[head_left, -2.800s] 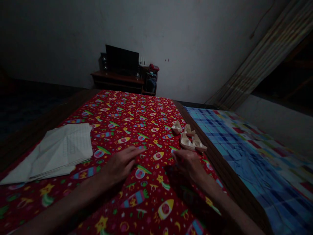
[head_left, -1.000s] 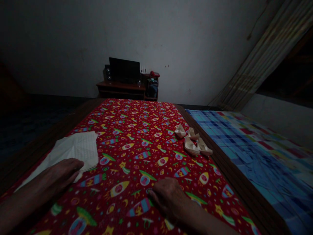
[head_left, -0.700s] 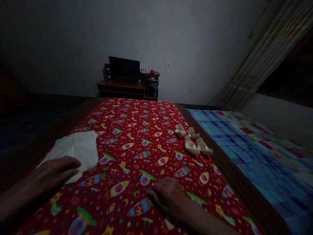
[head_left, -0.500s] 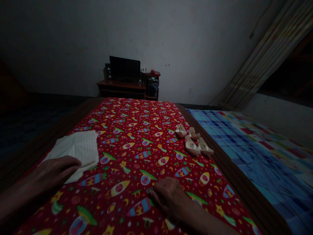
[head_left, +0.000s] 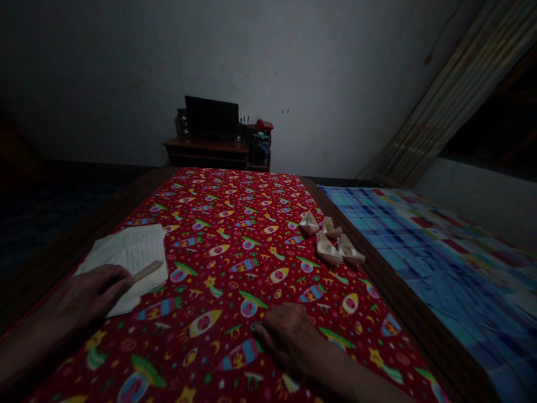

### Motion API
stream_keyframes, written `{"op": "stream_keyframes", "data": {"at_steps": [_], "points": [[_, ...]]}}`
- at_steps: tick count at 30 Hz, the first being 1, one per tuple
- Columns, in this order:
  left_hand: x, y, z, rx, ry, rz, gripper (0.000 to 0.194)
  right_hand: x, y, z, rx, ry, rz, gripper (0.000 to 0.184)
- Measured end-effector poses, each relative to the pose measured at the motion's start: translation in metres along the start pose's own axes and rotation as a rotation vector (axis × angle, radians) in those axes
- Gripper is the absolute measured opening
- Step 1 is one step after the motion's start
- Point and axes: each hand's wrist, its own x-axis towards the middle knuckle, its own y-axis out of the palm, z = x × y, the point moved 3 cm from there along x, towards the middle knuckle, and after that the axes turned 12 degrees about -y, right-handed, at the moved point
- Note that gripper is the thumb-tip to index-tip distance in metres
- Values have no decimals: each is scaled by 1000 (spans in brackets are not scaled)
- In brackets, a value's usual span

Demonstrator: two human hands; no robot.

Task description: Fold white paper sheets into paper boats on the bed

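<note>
On the left lies a stack of pale lined paper sheets (head_left: 130,243). My left hand (head_left: 94,288) is at the near side of that stack, its thumb and fingers closed on the edge of a sheet of paper (head_left: 147,271), which stands up as a narrow strip. My right hand (head_left: 289,333) rests on the red cloth (head_left: 235,207) with its fingers curled in; nothing shows in it. Several folded paper pieces, among them a folded paper shape (head_left: 328,250), sit close together near the cloth's right side.
The patterned cloth covers a surface with a brown border (head_left: 377,274). To the right lies a blue checked cover (head_left: 419,263). By the far wall, a wooden desk (head_left: 205,146) carries a dark monitor (head_left: 212,117) and a red telephone (head_left: 264,125). A curtain (head_left: 428,112) hangs at right.
My left hand has drawn back slightly, and the edge of a sheet is now raised between its fingers. The right hand stays in place. The view has shifted a little.
</note>
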Motion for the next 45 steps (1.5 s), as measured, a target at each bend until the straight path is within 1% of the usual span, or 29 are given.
{"op": "stream_keyframes", "data": {"at_steps": [2,4,6,9,12,15,16,17,18,19,20,21,23,25,27,29,31,32,34,35,36,37,38,39,41,42,43,45], "points": [[-4,-2,-3,-10,-4,-84,37,1,-2,1,-4,1,0,26],[-8,-4,-5,-7,32,-168,37,1,-4,1,0,-1,-7,26],[-11,-4,-8,9,116,-221,40,1,-4,0,9,-6,-15,25],[-19,-1,-20,50,286,-233,41,0,-2,-1,17,-5,-13,24],[-34,8,-42,79,490,-203,33,-1,-1,-2,7,3,-8,24],[-52,23,-71,80,680,-220,27,-2,1,-3,3,6,-20,25],[-58,29,-81,67,733,-248,26,-3,2,-3,13,3,-34,24],[-64,34,-91,38,798,-312,25,-3,2,-4,33,-2,-58,21],[-69,40,-100,28,831,-368,24,-3,3,-6,60,-10,-95,18],[-73,47,-109,42,860,-365,23,-3,2,-7,91,-21,-142,14],[-77,54,-117,71,876,-321,21,-3,2,-9,119,-31,-193,14],[-80,60,-124,97,886,-289,20,-4,2,-10,137,-40,-245,20],[-88,67,-138,115,953,-277,19,-4,2,-13,133,-62,-322,36],[-94,74,-148,135,982,-204,16,-4,2,-15,75,-97,-363,45],[-98,77,-155,126,1004,-169,14,-4,3,-14,13,-138,-377,42],[-102,76,-161,93,1015,-160,13,-4,2,-13,-14,-176,-355,33],[-105,73,-163,39,1006,-145,15,-5,2,-12,-21,-200,-323,25],[-106,71,-162,7,990,-117,14,-5,1,-11,-29,-207,-320,22],[-108,69,-157,-56,960,-53,11,-6,0,-12,-50,-213,-350,19],[-108,69,-152,-80,941,-20,22,-7,0,-12,-56,-212,-379,19],[-109,69,-147,-93,950,-36,38,-7,0,-13,-56,-214,-410,18],[-108,70,-140,-96,947,-75,51,-8,-1,-13,-51,-217,-438,17],[-106,72,-133,-94,932,-93,56,-8,-1,-13,-48,-219,-454,17],[-102,77,-126,-94,907,-90,57,-8,-2,-13,-52,-225,-459,17],[-93,85,-114,-139,894,-80,53,-8,-4,-10,-70,-249,-414,17],[-89,90,-110,-160,912,-59,52,-8,-4,-8,-78,-267,-368,18],[-84,93,-107,-194,918,-69,52,-8,-5,-6,-80,-287,-316,20],[-76,96,-104,-241,941,-45,54,-9,-5,-5,-58,-330,-236,22]]}}
